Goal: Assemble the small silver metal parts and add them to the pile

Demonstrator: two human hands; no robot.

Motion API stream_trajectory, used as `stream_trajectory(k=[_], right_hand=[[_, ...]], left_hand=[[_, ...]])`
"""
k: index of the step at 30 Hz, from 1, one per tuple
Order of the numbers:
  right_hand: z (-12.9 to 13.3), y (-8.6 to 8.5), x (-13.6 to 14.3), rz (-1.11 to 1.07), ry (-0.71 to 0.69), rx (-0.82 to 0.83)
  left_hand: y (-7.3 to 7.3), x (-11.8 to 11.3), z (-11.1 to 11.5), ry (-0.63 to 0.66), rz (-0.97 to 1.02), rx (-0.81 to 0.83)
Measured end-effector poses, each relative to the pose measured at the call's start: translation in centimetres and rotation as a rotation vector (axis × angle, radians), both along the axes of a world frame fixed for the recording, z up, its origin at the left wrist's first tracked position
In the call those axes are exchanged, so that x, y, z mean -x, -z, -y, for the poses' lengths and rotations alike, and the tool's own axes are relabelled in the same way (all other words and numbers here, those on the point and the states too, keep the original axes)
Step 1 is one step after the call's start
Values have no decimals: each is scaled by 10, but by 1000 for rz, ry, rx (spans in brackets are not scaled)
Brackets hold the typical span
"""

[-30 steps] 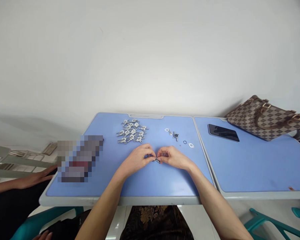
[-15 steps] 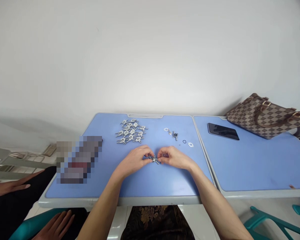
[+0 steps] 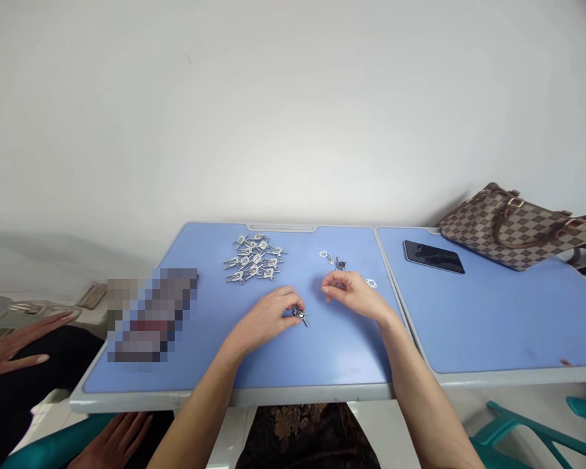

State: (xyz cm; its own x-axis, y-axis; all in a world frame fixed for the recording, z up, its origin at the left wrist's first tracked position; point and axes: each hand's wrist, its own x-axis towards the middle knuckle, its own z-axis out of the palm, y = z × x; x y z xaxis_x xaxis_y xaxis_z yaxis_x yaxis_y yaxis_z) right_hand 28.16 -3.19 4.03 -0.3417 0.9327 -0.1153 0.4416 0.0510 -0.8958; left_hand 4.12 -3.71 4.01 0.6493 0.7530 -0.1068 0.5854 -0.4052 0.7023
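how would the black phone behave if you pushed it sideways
The black phone would likely stay stiff, as it looks like a flat slab. It lies flat on the blue tabletop, so it should slide rather than roll or tip. Its glossy face may feel slippery.

On the table (image 3: 322, 365) before me, a cluster of metal fittings (image 3: 254, 258) lies beyond my left hand (image 3: 272, 312). To its right are a flat gasket (image 3: 323, 254), another fitting (image 3: 340, 264) and, nearer me, a second gasket (image 3: 372, 283). On the adjoining right-hand table (image 3: 493, 326), a smartphone (image 3: 433, 256) lies left of a handbag (image 3: 517, 231).
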Motion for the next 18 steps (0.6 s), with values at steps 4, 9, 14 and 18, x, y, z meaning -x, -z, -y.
stream_trajectory(k=[4, 9, 14, 18], right_hand=[[-6, -3, -13, -47, 164, -57], [-10, -7, -23, -145, 343, -88], [-14, -3, -30, -129, 489, -134], [-19, 5, -38, 48, 583, -191]], left_hand=[[3, -3, 1, -3, 2, -26], [1, 0, 0, -60, 31, -38], [-3, 11, -8, -240, 132, -134], [-1, 13, -12, -349, 186, -237]])
